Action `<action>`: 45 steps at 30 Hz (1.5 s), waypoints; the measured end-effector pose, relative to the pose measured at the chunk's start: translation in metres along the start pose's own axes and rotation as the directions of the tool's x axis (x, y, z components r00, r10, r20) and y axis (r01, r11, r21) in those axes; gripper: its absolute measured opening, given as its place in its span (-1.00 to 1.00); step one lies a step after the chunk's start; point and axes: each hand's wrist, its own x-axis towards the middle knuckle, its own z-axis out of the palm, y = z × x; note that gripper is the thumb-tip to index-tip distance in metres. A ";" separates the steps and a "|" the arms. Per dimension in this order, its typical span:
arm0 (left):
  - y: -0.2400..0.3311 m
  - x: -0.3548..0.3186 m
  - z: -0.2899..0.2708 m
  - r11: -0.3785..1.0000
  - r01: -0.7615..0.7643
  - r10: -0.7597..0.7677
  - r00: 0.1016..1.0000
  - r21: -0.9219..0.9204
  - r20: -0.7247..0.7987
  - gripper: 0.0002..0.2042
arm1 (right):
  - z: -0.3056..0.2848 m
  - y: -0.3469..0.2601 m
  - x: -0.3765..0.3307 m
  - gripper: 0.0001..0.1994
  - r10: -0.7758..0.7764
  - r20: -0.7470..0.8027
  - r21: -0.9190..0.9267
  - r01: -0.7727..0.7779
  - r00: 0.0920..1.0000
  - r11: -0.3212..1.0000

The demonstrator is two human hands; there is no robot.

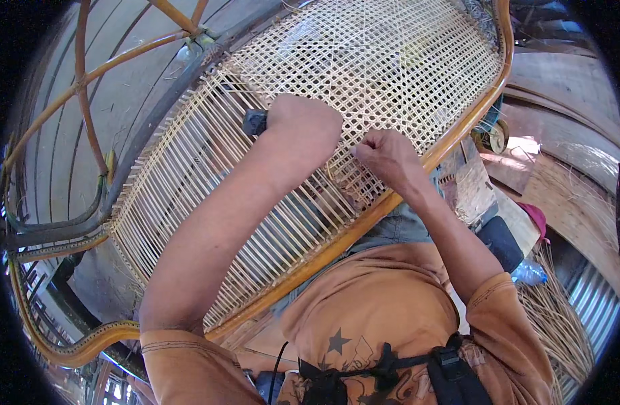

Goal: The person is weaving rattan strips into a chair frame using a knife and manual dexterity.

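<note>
woven cane panel [418, 64] sits right under both hands, set in a curved rattan frame; long axis runs diagonal, lower left to upper right, parallel to the near rail [458, 133]. key relation: the ragged edge where the dense weave meets the bare cane strands [163, 177], with those strands running crosswise from the far rail to the near one. right hand [389, 156] is over the finished mesh close to the near rail, so it's the nearer one to the near end of that edge, which lies just to its left. its grip: fingers curled in, thumb drawn up to the index; whether a strand is pinched there is too small to tell. left hand [306, 120] is farther out, mid-panel, reaching over the bare strands to the same edge, wrist bent, black block [255, 122] at its left side. left grip faces away, fingers hidden, so can't tell how far apart they are or what they hold.
</note>
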 end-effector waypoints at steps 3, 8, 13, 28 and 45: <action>0.006 0.006 -0.004 0.999 -0.035 0.033 0.998 0.034 0.060 -0.83 | 0.002 -0.003 -0.005 -0.75 -0.006 -0.047 -0.077 0.003 0.999 0.997; 0.013 0.016 -0.008 0.989 -0.090 0.082 0.995 0.119 0.064 -0.83 | 0.006 -0.004 -0.004 -0.77 -0.015 -0.056 -0.166 0.005 0.998 0.986; 0.021 0.021 -0.023 0.961 -0.182 0.154 0.977 0.207 0.146 -0.83 | 0.010 0.000 -0.004 -0.75 -0.033 -0.049 -0.143 0.026 0.998 0.989; 0.021 0.018 -0.012 0.948 -0.239 0.218 0.969 0.208 0.117 -0.81 | 0.026 0.003 -0.011 -0.79 -0.089 -0.166 -0.280 0.040 0.982 0.959; -0.001 0.026 0.004 0.991 -0.133 0.135 0.987 -0.029 0.087 -0.82 | 0.028 -0.014 -0.010 -0.74 -0.123 -0.187 -0.410 0.037 0.975 0.911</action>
